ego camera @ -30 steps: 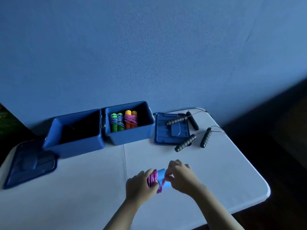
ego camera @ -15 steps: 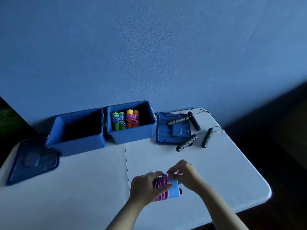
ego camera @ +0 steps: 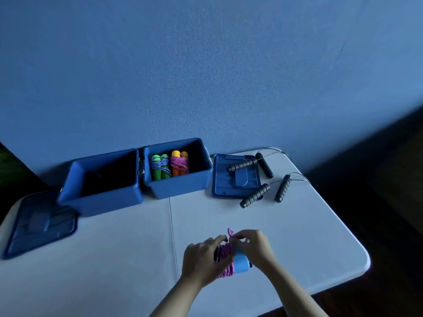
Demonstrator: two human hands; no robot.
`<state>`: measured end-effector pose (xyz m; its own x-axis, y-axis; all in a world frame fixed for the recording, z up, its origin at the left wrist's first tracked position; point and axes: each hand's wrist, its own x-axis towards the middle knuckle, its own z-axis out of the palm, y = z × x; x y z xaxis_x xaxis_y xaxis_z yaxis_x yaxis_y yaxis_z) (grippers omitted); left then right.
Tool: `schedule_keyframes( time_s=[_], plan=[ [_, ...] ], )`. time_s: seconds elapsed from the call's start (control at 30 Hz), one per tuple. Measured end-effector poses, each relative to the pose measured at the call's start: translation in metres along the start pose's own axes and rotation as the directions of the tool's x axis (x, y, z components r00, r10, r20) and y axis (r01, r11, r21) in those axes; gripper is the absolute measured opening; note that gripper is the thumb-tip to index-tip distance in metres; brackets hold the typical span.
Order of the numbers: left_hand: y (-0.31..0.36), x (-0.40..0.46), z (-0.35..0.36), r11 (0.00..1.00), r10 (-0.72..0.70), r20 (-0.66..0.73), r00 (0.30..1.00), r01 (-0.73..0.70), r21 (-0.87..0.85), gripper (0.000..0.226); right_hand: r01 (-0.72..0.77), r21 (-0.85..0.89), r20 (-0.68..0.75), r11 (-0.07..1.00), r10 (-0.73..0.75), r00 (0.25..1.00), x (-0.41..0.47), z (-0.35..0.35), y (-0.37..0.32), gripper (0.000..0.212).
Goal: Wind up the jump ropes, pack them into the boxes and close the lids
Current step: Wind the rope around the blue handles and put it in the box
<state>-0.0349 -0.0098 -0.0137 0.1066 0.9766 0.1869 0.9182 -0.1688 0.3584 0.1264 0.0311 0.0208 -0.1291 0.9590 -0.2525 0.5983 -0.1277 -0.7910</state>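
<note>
Head view. Jump rope [ego camera: 229, 259]: blue handles wrapped in pink-purple cord, held above the white table [ego camera: 297, 236] at its near edge. Left hand [ego camera: 202, 259] grips the wound bundle; right hand [ego camera: 255, 247] pinches the cord's loose loop.

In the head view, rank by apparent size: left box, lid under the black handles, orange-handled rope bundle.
1. Left box, largest.
2. Lid under the black handles.
3. Orange-handled rope bundle, smallest.
All sit similarly far away, so the order looks reliable.
</note>
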Motion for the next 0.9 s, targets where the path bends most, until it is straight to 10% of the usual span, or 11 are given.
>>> schedule_keyframes(
  time_s=[0.47, 0.9],
  plan=[
    [-0.008, 0.005, 0.0, 0.966, 0.255, 0.039, 0.966, -0.252, -0.059, 0.036, -0.223, 0.375, 0.089, 0.9, 0.205, 0.975, 0.004, -0.008, 0.014, 0.011],
    [-0.016, -0.003, 0.005, 0.992, -0.011, 0.143, 0.99, 0.028, -0.122, 0.055, -0.141, 0.275, -0.054, 0.951, 0.162, 0.985, 0.011, -0.004, 0.013, 0.014]
  ],
)
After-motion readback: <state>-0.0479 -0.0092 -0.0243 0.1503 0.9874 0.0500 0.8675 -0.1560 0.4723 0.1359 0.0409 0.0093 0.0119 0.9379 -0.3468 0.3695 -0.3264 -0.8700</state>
